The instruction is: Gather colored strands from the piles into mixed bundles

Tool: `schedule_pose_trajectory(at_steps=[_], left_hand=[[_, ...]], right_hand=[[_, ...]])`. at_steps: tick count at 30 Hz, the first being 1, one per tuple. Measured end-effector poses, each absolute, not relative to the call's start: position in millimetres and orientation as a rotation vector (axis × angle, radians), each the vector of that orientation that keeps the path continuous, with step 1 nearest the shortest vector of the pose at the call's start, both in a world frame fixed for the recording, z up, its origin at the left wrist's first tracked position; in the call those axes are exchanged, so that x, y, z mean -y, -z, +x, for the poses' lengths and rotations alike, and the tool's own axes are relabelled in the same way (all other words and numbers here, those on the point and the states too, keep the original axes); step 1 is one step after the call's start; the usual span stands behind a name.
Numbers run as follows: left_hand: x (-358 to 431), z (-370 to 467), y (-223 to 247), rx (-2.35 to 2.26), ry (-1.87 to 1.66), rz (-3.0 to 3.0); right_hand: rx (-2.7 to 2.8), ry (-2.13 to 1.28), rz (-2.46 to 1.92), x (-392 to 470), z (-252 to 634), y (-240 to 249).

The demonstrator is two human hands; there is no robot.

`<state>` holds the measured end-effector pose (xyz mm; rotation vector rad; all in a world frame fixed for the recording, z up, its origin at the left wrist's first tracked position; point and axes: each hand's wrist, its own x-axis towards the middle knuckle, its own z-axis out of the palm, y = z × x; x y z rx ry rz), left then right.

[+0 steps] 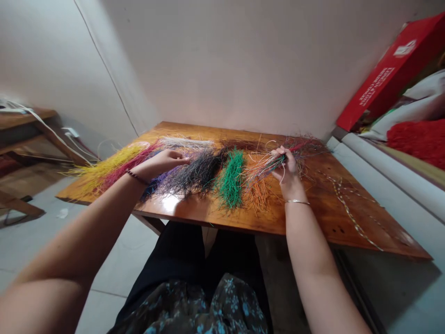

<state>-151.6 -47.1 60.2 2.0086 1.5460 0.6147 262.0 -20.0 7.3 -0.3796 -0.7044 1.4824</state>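
Piles of thin coloured strands lie side by side on a wooden table (313, 204): yellow (100, 169), dark red (120, 174), purple and blue, black (194, 174), green (232, 178) and orange (259, 192). White strands (187, 143) lie behind them. My right hand (285, 164) is closed round a mixed bundle of strands (266, 165), whose loose ends point left above the orange pile. My left hand (170, 160) hovers over the purple and black piles, thumb and fingertips pressed together; whatever they hold, if anything, is too small to make out.
Beaded strings (347, 211) lie on the table's right part. A red box (378, 74) and red material (417, 141) are at the right. A wall (239, 65) rises behind the table. At the left stands a small wooden table (38, 116) with white cables.
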Motion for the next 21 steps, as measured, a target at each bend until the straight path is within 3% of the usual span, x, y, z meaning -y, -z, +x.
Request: schedule_pose_trajectory(at_steps=[6,9,12,17,21], left_hand=[[-21.2,-151.0,-30.6,-1.691,-0.307,2.188],[-21.5,-120.4,-26.3,-1.731,-0.567,2.282],[-6.6,-67.9,-29.1,-1.424,-0.934,2.303],[15.1,-0.1,-25.4,-0.882,-0.885,2.054],[21.5,5.6,-13.5,-0.860,-0.951,1.877]], right_hand=[[0.769,-1.580,-0.432,10.4,261.4,-0.6],[0.778,-1.588,-0.511,14.2,257.2,-4.5],[0.776,-1.567,-0.576,19.2,251.0,-9.4],[0.782,-1.547,-0.612,22.3,242.9,-11.7],[0.799,-1.587,-0.566,21.6,238.8,-8.5]])
